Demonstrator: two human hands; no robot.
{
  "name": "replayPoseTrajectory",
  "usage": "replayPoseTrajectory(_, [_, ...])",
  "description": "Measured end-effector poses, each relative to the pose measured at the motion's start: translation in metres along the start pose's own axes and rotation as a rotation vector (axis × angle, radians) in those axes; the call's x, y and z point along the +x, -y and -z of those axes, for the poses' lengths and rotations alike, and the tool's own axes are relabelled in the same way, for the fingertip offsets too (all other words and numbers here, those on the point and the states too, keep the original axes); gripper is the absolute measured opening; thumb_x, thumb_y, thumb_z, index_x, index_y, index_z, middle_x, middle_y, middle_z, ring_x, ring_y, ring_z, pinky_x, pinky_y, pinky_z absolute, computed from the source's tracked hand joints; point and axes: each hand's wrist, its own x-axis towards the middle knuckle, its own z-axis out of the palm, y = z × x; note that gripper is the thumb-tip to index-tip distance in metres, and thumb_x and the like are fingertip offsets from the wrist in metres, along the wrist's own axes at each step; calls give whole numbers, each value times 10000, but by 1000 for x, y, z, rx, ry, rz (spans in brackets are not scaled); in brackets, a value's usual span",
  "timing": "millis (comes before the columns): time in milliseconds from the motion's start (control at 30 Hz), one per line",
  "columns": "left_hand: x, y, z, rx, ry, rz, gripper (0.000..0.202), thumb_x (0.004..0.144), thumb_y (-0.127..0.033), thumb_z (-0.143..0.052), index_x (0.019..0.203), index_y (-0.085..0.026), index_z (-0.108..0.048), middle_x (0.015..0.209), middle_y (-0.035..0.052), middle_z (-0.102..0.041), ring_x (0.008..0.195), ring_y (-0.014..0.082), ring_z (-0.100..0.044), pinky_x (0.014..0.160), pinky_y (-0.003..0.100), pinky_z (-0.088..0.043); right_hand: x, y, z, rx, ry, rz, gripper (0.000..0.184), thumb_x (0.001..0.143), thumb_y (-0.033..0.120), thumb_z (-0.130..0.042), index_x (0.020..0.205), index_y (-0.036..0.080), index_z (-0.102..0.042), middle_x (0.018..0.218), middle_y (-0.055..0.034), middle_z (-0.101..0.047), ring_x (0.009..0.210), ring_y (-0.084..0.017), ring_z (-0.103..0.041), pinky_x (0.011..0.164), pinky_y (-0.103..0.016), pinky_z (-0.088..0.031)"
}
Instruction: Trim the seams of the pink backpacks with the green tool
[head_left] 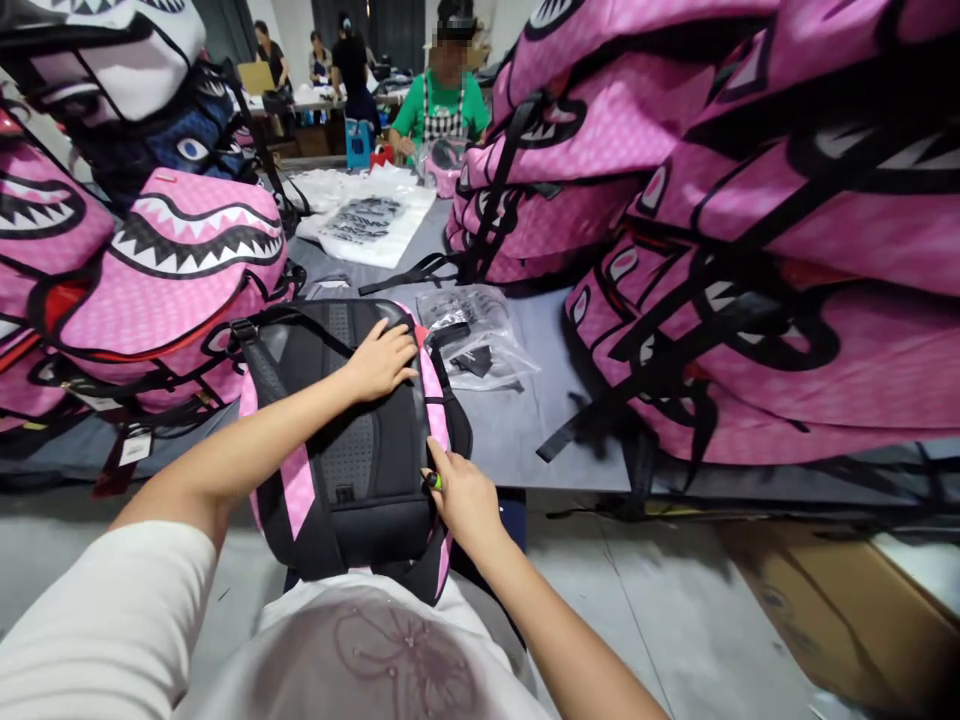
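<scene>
- Right now, your black-and-pink backpack (pixel 390 450) lies at the near edge of the counter (pixel 559 410), its black back panel facing up and its near end reaching over the edge to your white shirt (pixel 300 650).
- Your left hand (pixel 382 362) rests flat on the far right part of that panel, fingers spread open and gripping nothing.
- Your right hand (pixel 463 495) is at the right side of the backpack, index finger extended along the edge, the other fingers curled around a small green-and-black object (pixel 433 481); you cannot tell from this view what it is.
- Just beyond the backpack, to the right, you have a clear plastic bag (pixel 499 370) with something black inside.
- To your left, a pink backpack with a toothed mouth (pixel 187 225) sits among others, with a white tag (pixel 135 448) hanging at the near edge.
- On your right, pink backpacks (pixel 840 390) are piled high, their black straps trailing over the counter.
- Farther off lies a white bag with black print (pixel 386 225), and beyond it you face a co-worker in a green shirt (pixel 409 105) and checked apron (pixel 442 122).
- Down on the floor, near right, stands a cardboard box (pixel 847 620).
</scene>
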Motion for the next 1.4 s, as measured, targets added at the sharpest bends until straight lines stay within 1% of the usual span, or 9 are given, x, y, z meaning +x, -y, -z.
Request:
replayPoseTrajectory(133, [31, 43, 2, 75, 14, 41, 366, 935, -482, -568, 894, -150, -719, 941, 158, -704, 1001, 306, -603, 958, 511, -426, -3, -6, -1, 23, -13, 13, 530, 1014, 300, -528, 1530, 205, -455, 1034, -94, -715, 965, -251, -666, 791, -332, -519])
replayPoseTrajectory(333, [4, 111, 44, 244, -187, 310, 294, 991, -308, -439, 874, -157, -662, 992, 133, -649, 1159, 344, -492, 1027, 712, -256, 1, -6, -6, 6, -20, 41, 518, 1024, 292, -503, 1533, 204, -463, 1032, -116, -706, 954, -253, -655, 786, -331, -526])
replayPoseTrajectory(533, [10, 48, 15, 170, 41, -151, 390, 969, -546, -494, 948, -209, -689, 1021, 81, -707, 1004, 238, -627, 1033, 459, -398, 5, -6, -5, -10, -12, 73, 517, 1005, 279, -545, 1516, 217, -493, 1009, -126, -705, 945, -269, -665, 767, -341, -545])
replayPoseTrajectory(700, [30, 30, 3, 198, 187, -264, 595, 983, -639, -397, 783, -160, -687, 745, 87, -718, 678, 204, -645, 760, 384, -413, -1, -8, -5, 118, -80, 41, 711, 948, 375, -666, 1570, 178, -384, 961, -99, -732, 896, -264, -676, 774, -348, -571])
replayPoseTrajectory(867, [5, 6, 69, 265, -108, -323, 557, 999, -582, -409, 672, -179, -610, 600, 36, -648, 567, 179, -587, 675, 368, -378, -13, -6, -1, 265, -161, -42, 1003, 908, 456, -707, 1633, 91, -117, 932, -126, -748, 857, -291, -713, 740, -386, -596])
replayPoseTrajectory(1067, [-46, -56, 144, 376, -261, -244, 459, 981, -512, -480, 657, -199, -572, 564, 0, -553, 561, 163, -561, 661, 377, -412, -26, -12, 22, 455, -260, 120, 1040, 848, 477, -749, 1632, 157, -145, 1604, -235, -381, 1419, -348, -486, 1007, -433, -538])
replayPoseTrajectory(1200, [-52, -87, 156, 293, -127, -44, 536, 1003, -552, -346, 676, -200, -584, 612, 4, -549, 677, 201, -654, 733, 436, -472, -22, -17, 42, 662, -84, 138, 767, 794, 410, -779, 1466, 218, -462, 1199, -87, -728, 1059, -295, -697, 830, -353, -544])
replayPoseTrajectory(1300, [-52, -104, 166, 193, 6, 17, 649, 1006, -603, -186, 747, -188, -613, 736, 20, -588, 872, 254, -705, 852, 527, -479, -31, -28, 53, 738, -80, 98, 355, 773, 370, -768, 1065, 210, -644, 768, 29, -682, 716, -194, -641, 640, -253, -439])
replayPoseTrajectory(1400, [-60, -102, 178, 194, 115, 43, 714, 989, -653, -144, 835, -160, -635, 840, 45, -620, 1025, 313, -687, 942, 600, -440, -51, -41, 58, 627, -115, 41, 228, 778, 322, -751, 941, 221, -629, 716, 38, -635, 639, -161, -568, 609, -246, -359])
